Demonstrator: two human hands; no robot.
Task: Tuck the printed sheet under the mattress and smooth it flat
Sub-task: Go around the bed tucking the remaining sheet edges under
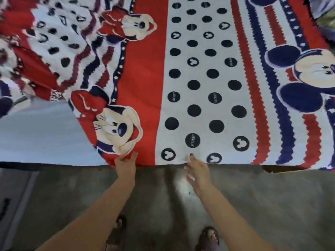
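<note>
The printed sheet, red, white and navy with cartoon mice and black dots, covers most of the mattress. Its left part is bunched and folded back, baring pale mattress at the left. My left hand pinches the sheet's red near edge at the mattress side. My right hand is at the white dotted near edge, fingers spread and blurred, its fingertips touching the hem.
A grey concrete floor runs along the near side of the bed. My two feet in sandals stand on it. A grey mat or panel lies at the lower left. Other cloth shows at the top right corner.
</note>
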